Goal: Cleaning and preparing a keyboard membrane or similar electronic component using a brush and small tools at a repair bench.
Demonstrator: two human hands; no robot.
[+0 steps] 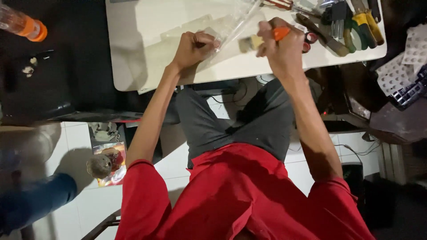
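Nearest the camera hung the red shirt (240, 195), and beyond it the dark grey trousers (240, 124) over a white tiled floor (80, 138). At about eight o'clock a blue-sleeved limb of another person (35, 200) crossed the floor, near a small round object (98, 165) lying on a colourful sheet.

Farther out, both forearms rose to the near edge of the white bench (133, 49). The left hand (193, 46), at about eleven o'clock, was curled into a fist, pinching the edge of a clear plastic bag (233, 22) that stretched up and away towards twelve o'clock. The right hand (280, 46), at about one o'clock, was closed around an orange-handled tool (281, 33), with a pale stubby end (252, 42) sticking out towards the left hand; what that end was I could not tell. The two hands sat near each other, apart, with the bag between them.

Beyond the right hand, at about two o'clock, lay a cluster of hand tools (347, 22) with yellow, green and dark handles. At the far ten o'clock corner an orange-capped bottle (24, 24) rested on a dark surface.
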